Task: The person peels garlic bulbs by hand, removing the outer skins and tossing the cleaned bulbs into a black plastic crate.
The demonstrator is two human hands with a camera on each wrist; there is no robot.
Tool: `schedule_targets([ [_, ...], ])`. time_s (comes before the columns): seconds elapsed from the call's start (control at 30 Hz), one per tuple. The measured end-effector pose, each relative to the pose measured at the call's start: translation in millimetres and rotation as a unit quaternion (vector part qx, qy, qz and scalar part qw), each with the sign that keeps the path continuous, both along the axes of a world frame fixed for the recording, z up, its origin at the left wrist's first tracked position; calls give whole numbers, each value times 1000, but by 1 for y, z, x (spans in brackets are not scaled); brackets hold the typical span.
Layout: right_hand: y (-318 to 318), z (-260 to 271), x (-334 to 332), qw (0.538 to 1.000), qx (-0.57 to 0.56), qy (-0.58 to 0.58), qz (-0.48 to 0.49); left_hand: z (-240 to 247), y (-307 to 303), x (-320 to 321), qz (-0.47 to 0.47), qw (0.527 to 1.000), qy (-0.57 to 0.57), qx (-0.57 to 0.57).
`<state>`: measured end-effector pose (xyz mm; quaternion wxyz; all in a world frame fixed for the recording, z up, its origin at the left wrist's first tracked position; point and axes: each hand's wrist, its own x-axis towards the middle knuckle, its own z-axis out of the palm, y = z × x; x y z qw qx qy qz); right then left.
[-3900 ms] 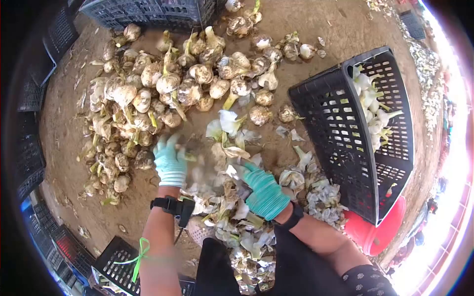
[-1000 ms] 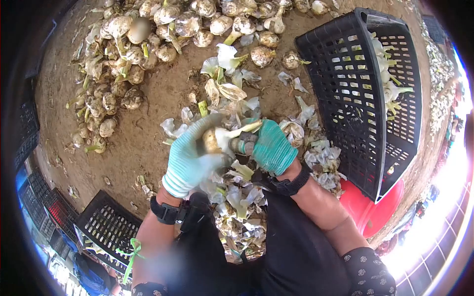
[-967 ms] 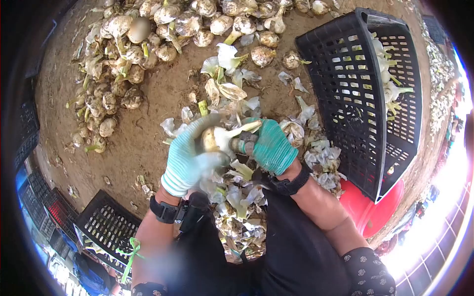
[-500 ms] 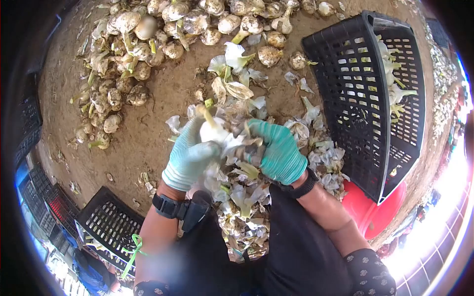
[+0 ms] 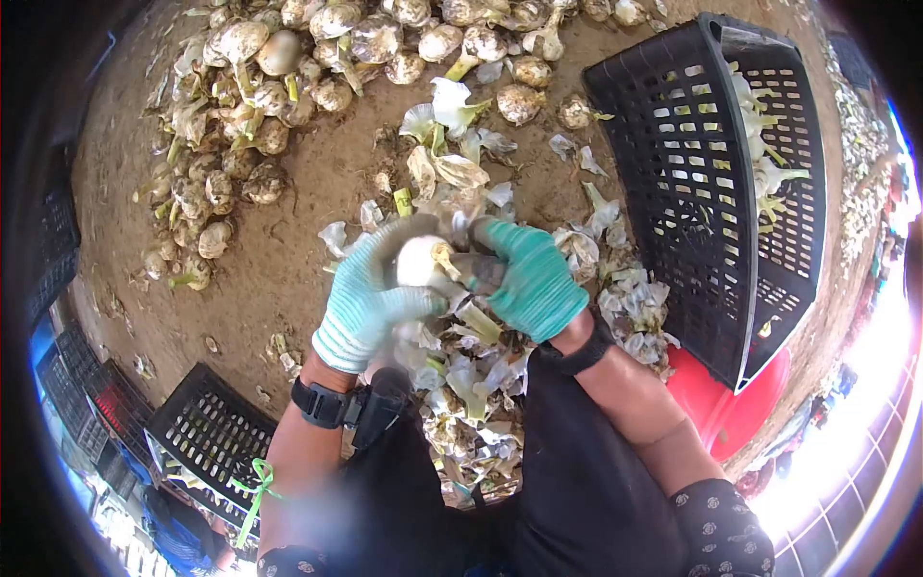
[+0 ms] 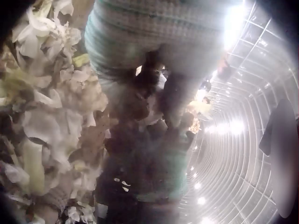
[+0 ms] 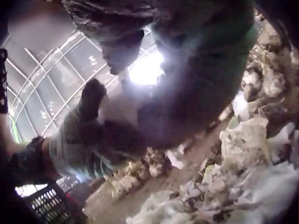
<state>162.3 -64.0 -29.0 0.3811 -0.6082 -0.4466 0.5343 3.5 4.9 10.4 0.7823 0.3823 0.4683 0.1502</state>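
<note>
In the head view the left hand, in a pale green-and-white glove, curls its fingers and thumb round a white garlic bulb. The bulb's stem end points toward the right hand, whose gloved, darkened fingers touch the bulb's right side. Blurred peel lies between the two hands, and whether the right fingers pinch it is unclear. In the left wrist view the left glove fills the top, with the other glove below it. Dark and blurred, the right glove covers the upper part of the right wrist view.
Unpeeled bulbs are heaped at the upper left. A black crate holding white bulbs stands at the right, by a red bucket. Loose peel covers the ground below the hands. Another black crate is at the lower left.
The bulb has turned in the left hand, so its stem end now faces right instead of up. The loose skin at the right fingers looks smaller than half a second ago.
</note>
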Motion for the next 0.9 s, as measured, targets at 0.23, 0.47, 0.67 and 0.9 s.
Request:
schedule_targets([
  [0.23,1,20,6,990,12,-138,-21,7,4,-3,-8,997,-8,-75],
  [0.47,2,33,-5,979,50,-191,-50,0,-2,-5,-9,1000,-9,-17],
  [0.67,3,40,-10,977,81,-196,-28,-6,-7,-3,99,995,25,-23],
  [0.9,-3,12,1,987,29,-104,-123,-15,-5,-2,77,997,24,-9],
])
